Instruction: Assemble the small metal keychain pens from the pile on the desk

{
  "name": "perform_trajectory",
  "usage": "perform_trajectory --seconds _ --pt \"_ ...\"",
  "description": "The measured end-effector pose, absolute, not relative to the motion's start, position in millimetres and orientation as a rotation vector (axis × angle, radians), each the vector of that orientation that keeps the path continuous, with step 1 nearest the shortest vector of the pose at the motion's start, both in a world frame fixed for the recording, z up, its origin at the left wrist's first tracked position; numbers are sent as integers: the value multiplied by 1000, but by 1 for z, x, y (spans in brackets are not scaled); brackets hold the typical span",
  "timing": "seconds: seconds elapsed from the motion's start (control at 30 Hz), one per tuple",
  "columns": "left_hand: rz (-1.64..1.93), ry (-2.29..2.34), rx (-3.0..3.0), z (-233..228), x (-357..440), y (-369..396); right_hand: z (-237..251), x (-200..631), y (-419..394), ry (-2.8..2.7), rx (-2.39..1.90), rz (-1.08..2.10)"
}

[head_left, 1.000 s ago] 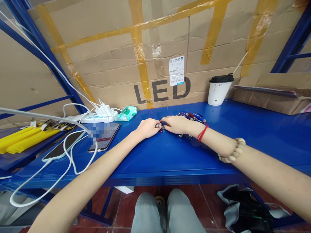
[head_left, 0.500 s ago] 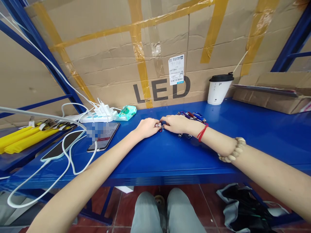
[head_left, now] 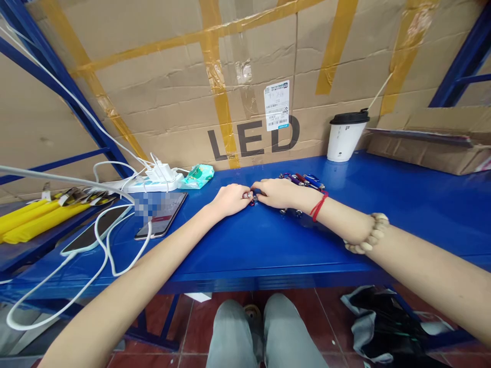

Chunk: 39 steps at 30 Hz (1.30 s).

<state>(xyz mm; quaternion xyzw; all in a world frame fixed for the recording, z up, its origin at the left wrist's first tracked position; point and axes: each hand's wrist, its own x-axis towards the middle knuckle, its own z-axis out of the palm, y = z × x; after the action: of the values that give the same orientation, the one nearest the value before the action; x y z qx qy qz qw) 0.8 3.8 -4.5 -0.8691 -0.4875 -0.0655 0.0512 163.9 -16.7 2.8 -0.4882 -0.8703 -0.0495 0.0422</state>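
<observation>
Worktop (head_left: 238, 250) is glossy blue painted metal, and both hands are down on it near the middle. Left hand (head_left: 232, 199) has thumb and fingers pinching a small silvery-and-red piece (head_left: 248, 195), so that's sitting right at the fingertips, in the gap between the two hands. Way too small for me to say what it actually is. Right hand (head_left: 274, 193) comes in from the other side, fingers bent downward with the tips right by that piece, but honestly can't tell if they're gripping anything.

Just past the right hand on the far side there's a loose cluster of small shiny blue, purple and dark-red pieces with silvery ends (head_left: 303, 180). Right arm's wearing a thin red cord bracelet (head_left: 319, 206) plus a chunky beige bead bracelet (head_left: 368, 236).

Over on the left: a dark-screened phone (head_left: 166, 220) with a white cable (head_left: 105, 250) near it, and a soft teal packet (head_left: 198, 176) farther back. Far right has a white cup with a black lid (head_left: 345, 140), next to a low brown cardboard box (head_left: 429, 153).
</observation>
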Motion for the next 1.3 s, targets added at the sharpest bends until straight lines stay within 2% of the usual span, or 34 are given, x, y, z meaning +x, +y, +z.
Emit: perform_trajectory --seconds 1.3 --pt "-180 -1496 -2645 -4 2 5 7 162 -22 -2669 -1525 -132"
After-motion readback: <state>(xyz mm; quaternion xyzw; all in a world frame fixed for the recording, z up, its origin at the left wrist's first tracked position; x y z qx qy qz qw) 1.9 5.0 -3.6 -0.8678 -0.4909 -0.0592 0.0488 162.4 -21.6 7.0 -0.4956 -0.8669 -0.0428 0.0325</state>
